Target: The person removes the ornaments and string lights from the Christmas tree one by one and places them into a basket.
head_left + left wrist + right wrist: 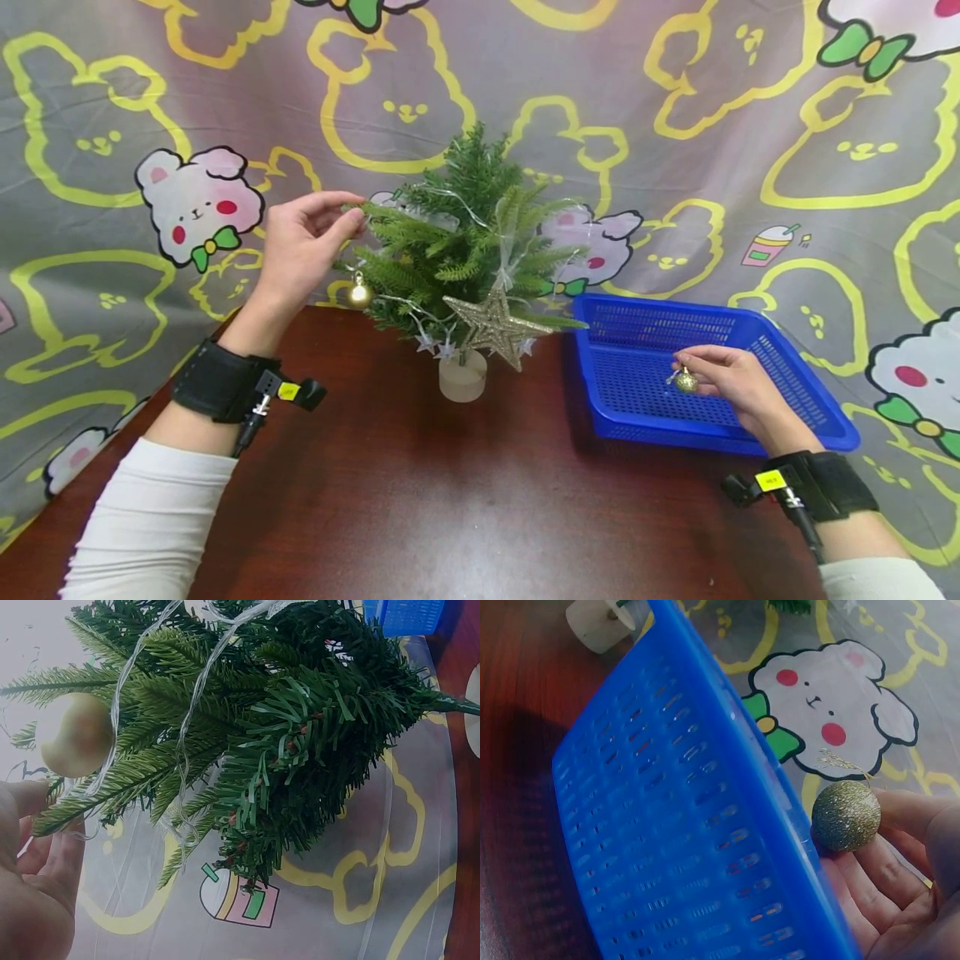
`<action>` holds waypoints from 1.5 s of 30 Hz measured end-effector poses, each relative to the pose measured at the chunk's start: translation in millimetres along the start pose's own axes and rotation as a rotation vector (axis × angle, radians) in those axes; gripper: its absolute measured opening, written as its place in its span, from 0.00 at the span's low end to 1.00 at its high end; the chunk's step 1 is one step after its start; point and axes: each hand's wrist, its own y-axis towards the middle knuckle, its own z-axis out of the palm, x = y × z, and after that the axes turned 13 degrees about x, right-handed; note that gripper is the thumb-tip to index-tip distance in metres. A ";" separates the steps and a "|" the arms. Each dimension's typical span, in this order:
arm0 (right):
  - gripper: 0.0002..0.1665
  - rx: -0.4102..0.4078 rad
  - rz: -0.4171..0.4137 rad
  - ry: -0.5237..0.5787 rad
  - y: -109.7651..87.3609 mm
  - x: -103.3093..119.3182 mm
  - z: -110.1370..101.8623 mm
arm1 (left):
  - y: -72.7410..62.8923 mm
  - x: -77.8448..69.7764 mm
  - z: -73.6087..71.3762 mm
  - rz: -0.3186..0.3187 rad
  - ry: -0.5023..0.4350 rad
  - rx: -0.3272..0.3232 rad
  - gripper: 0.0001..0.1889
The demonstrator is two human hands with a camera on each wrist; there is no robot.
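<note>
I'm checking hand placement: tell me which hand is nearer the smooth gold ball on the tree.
Left. The left hand is close by the smooth gold ball; the right hand is across the tree from it, over the blue basket.

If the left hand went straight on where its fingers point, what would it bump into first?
Probably more of the green tree: the left hand points into it and seems to be pinching one branch near the tip. How near the other needles are is hard to tell.

gold bauble (686, 382), green tree (442, 242), blue basket (637, 427), patterned cloth (525, 71)
</note>
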 end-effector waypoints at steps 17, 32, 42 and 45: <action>0.26 0.040 0.131 -0.178 9.7 -13.4 1.8 | -0.8 0.6 0.9 0.008 0.026 -0.006 0.12; 0.22 0.187 0.166 -0.220 21.4 -18.1 1.9 | -1.4 1.3 0.7 -0.001 0.033 -0.002 0.13; 0.19 0.263 0.195 -0.243 22.8 -19.4 4.6 | -1.4 0.6 1.3 0.012 0.018 0.000 0.13; 0.18 0.280 0.209 -0.252 23.2 -18.2 6.2 | -1.4 0.7 0.8 0.014 0.018 -0.004 0.13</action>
